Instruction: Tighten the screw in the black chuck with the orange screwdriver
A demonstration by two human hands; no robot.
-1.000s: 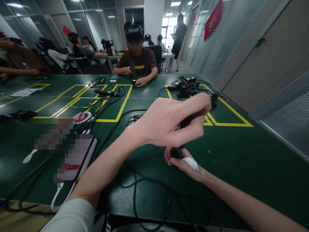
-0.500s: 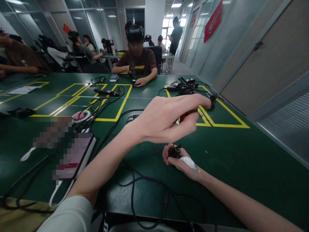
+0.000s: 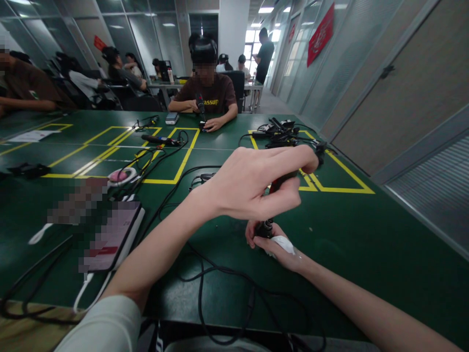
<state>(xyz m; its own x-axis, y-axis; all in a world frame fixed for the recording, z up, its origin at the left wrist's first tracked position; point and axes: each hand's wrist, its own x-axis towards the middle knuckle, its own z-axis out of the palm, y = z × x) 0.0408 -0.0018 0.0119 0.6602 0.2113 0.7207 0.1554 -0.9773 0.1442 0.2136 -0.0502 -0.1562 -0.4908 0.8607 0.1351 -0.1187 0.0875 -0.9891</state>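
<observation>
Left hand (image 3: 252,183) raised above the green table (image 3: 366,234), fingers curled shut around a dark tool handle (image 3: 284,180) with a trace of red on it; handle points down toward the right hand. Lower end of the tool mostly hidden behind the left palm.

Right hand (image 3: 273,242) resting low on the table, just below the left, fingers closed around a small black part (image 3: 264,228) held upright. Tool tip meets or nearly meets the top of that part; contact itself cannot be confirmed. White patch (image 3: 283,244) on the back of the right hand near the wrist.

Black cable (image 3: 205,278) looping across the table in front of both forearms, running off the near edge. Phone (image 3: 110,234) lying flat to the left, on top of a white pad, partly blurred. Pink-and-white round object (image 3: 119,176) further back on the left, among more cables. Yellow tape lines (image 3: 183,161) marking rectangles on the table surface. Heap of black gear (image 3: 282,132) at the far right of the table.

Another person (image 3: 207,93) in a dark shirt seated across the table, both hands on the surface with a dark tool.
</observation>
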